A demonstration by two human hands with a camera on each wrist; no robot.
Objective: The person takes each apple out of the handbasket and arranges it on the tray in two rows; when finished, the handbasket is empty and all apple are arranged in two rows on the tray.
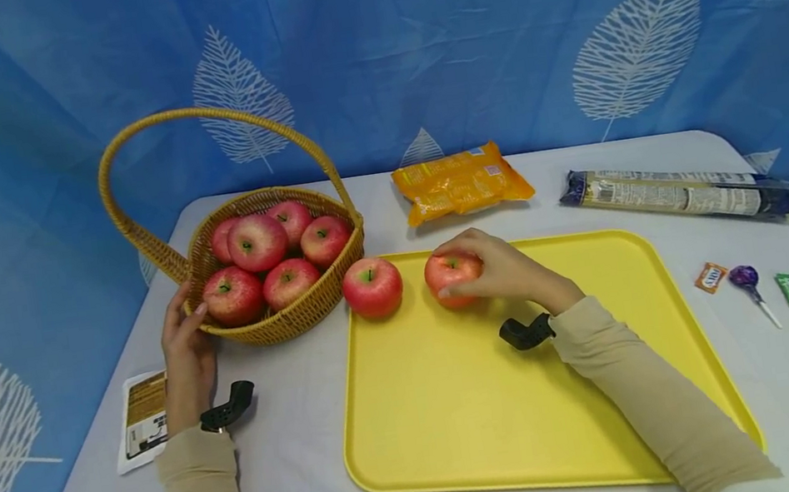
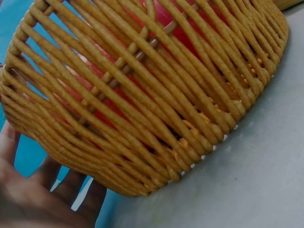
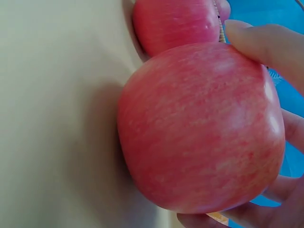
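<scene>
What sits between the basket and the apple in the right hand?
One other apple, at a corner of the yellow tray, in the head view.

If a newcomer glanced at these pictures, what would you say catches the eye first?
Probably the yellow tray, with the right hand gripping an apple near its far edge. Next comes the tall-handled basket at the head view's left, heaped with red apples, the left hand touching its side. Beyond the tray, an orange packet stands out.
</scene>
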